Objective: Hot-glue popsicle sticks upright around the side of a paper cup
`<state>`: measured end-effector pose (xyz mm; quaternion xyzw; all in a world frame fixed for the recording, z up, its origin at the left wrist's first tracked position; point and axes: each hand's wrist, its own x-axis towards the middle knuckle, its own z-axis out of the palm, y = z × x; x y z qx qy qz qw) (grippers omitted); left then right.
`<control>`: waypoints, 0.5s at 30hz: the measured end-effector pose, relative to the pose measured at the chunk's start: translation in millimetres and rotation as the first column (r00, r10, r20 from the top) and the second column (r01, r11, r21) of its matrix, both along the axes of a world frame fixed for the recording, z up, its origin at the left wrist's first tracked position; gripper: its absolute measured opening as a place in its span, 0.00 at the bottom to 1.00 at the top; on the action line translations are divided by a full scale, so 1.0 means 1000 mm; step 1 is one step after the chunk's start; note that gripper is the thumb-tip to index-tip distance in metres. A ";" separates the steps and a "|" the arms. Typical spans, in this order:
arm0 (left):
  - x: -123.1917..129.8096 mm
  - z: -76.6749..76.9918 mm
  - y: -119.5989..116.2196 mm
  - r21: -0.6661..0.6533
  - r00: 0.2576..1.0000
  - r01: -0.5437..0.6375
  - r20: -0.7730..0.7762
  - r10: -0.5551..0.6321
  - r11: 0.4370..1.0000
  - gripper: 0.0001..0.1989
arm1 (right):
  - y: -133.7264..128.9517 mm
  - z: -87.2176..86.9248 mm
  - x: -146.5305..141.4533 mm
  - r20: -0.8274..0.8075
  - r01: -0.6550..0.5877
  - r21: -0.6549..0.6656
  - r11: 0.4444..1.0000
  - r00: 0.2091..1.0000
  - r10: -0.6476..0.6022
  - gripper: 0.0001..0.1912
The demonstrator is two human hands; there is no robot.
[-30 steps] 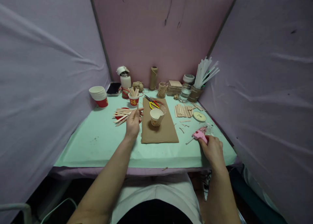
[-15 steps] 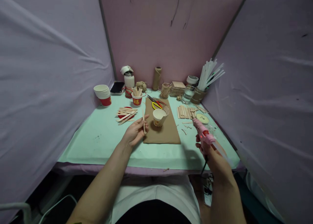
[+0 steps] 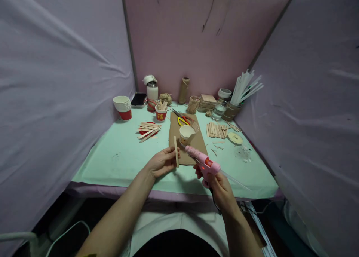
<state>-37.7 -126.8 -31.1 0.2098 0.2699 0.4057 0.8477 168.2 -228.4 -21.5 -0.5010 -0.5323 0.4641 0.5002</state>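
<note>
Dim, cool, even light is filling the scene, seemingly coming from above, and is leaving the desk (image 3: 126, 167) brighter than the grey-purple side cloth (image 3: 56, 81). Soft, blurry-edged shadows are spreading beneath the hands (image 3: 164, 161) onto the desk, while the space below is sinking into near black. A small red glow is showing on the glue gun (image 3: 206, 165). The wide lens is stretching the outer edges, and fine detail among the small far items is looking soft and slightly smeared
</note>
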 end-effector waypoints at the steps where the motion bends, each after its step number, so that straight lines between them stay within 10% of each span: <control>1: 0.000 0.000 -0.001 0.009 1.000 0.014 -0.006 -0.014 1.000 0.14 | 0.000 0.000 -0.002 0.024 0.011 0.004 1.000 1.000 -0.011 0.28; 15: 0.001 0.010 -0.006 0.157 1.000 -0.003 -0.013 0.005 0.988 0.23 | 0.000 0.003 -0.005 0.061 0.106 0.002 0.994 0.992 -0.106 0.29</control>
